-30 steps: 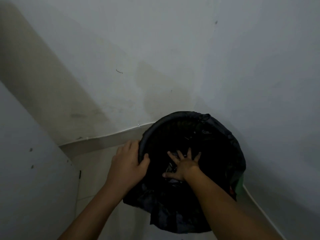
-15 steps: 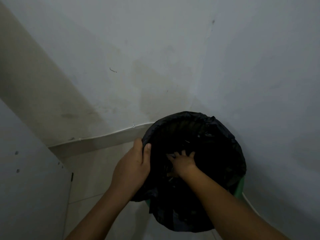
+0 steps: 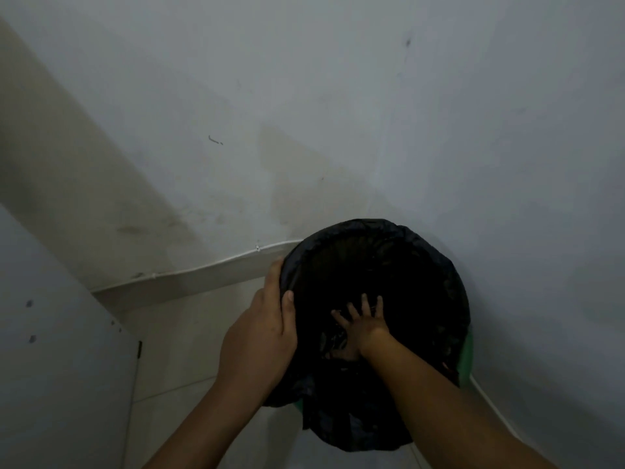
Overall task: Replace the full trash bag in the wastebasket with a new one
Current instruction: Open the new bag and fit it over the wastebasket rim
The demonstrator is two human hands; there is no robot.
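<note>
Head view: dim corner, pale walls (image 3: 338,96) meeting behind a round green wastebasket (image 3: 467,353), mostly hidden under a black trash bag (image 3: 422,272) draped over its rim and hanging down the near side. Standing on the floor (image 3: 176,350), right of centre, hard into the corner.

Left hand (image 3: 260,333) on the left rim: fingers curled down the outside, thumb hooked over the top edge, clamping bag film against the rim. Right hand (image 3: 363,324) reaching down inside the mouth, fingers (image 3: 365,304) spread flat and pointing far, pressing on the bag's inner surface; nothing closed in them. Contents below too dark to make out.

Key relation: opening faces straight up toward the camera, bag's long axis running down into the basket, directly beneath the right hand. Probably seating the liner into the bottom, left hand anchoring the edge. Right hand nearer the bag's interior; left nearer the rim.
</note>
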